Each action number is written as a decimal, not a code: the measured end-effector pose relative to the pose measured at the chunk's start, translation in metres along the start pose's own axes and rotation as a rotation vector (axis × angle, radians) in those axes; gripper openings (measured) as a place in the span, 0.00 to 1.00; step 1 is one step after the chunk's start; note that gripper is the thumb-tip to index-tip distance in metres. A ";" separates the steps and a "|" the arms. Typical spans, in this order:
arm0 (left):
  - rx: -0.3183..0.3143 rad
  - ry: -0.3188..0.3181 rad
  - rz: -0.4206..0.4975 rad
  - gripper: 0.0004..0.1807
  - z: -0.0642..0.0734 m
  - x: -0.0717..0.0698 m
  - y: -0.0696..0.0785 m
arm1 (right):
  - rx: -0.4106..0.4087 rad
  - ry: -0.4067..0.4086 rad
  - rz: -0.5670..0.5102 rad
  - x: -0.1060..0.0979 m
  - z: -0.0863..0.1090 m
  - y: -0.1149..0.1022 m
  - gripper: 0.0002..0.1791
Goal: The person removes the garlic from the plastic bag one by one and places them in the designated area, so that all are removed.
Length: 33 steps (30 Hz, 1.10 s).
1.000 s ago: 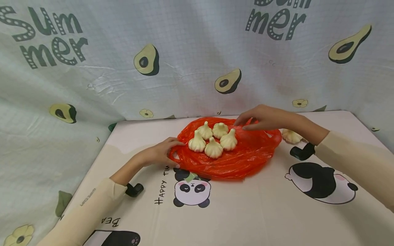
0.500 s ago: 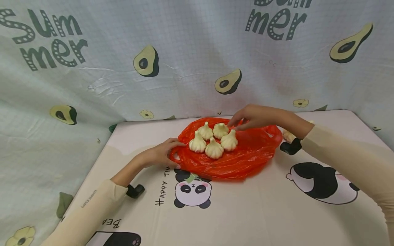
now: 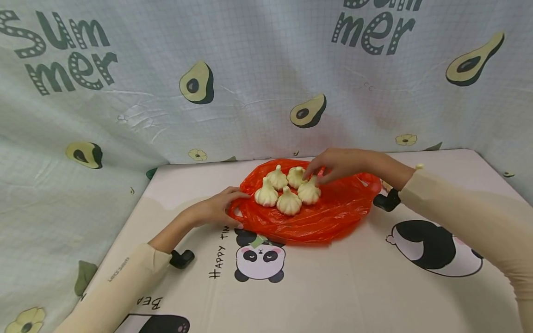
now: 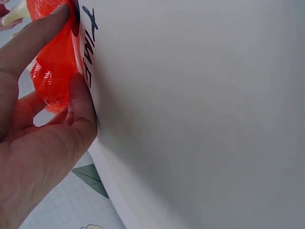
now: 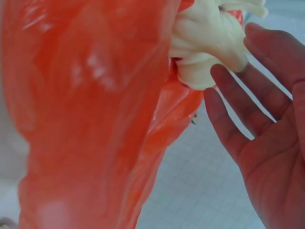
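Several white garlic bulbs [image 3: 288,201] sit grouped on a flattened red plastic bag [image 3: 341,208]. My left hand [image 3: 214,208] rests at the bag's left edge, thumb and index finger spread apart. In the left wrist view its fingertips [image 4: 60,12] touch the red plastic. From the right, my right hand [image 3: 343,163] reaches over the bag, fingertips right at the back-right bulb [image 3: 295,176] and above the front-right bulb [image 3: 309,192]. In the right wrist view the fingers [image 5: 232,88] extend loosely, spread, beside garlic [image 5: 202,40].
Another garlic bulb [image 3: 386,186] lies right of the bag, mostly hidden behind the right forearm. The table [image 3: 325,291] has a panda-print cover. A patterned cloth [image 3: 250,125] hangs behind the table's back edge.
My right hand has moved left across the bag and slightly lower, up to the garlic bulbs. The left hand and the bag look the same.
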<state>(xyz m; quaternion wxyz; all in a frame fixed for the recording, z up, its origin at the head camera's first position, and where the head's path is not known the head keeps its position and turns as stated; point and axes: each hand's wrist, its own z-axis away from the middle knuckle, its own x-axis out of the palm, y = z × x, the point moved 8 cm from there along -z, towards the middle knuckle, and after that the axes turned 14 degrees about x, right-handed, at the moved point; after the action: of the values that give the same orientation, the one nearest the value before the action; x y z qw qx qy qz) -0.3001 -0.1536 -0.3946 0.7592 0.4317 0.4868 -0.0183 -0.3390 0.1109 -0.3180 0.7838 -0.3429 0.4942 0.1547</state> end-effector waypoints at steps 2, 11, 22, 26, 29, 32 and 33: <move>-0.001 0.000 -0.002 0.43 0.000 0.000 0.000 | -0.009 -0.007 0.011 0.001 -0.002 -0.004 0.17; 0.001 -0.003 0.005 0.43 0.001 0.000 0.001 | -0.002 -0.096 0.097 0.013 -0.015 -0.015 0.17; -0.004 0.001 0.015 0.43 0.001 0.000 0.001 | 0.038 -0.165 0.127 0.029 -0.020 -0.019 0.19; 0.005 0.003 0.016 0.42 0.001 0.000 0.001 | 0.067 -0.149 0.140 0.035 -0.022 -0.018 0.22; 0.018 0.001 0.013 0.42 0.001 0.000 0.002 | 0.101 -0.139 0.142 0.038 -0.022 -0.016 0.24; 0.023 -0.001 0.010 0.42 0.001 0.000 0.002 | 0.085 -0.113 0.153 0.038 -0.021 -0.018 0.24; 0.021 -0.002 0.011 0.42 0.001 0.000 0.001 | 0.070 -0.097 0.158 0.037 -0.021 -0.019 0.24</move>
<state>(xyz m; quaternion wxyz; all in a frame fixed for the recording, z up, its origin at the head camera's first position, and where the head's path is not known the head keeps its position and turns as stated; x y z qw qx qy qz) -0.2991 -0.1533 -0.3935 0.7551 0.4424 0.4834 -0.0199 -0.3245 0.0797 -0.3495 0.8037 -0.2675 0.4860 0.2150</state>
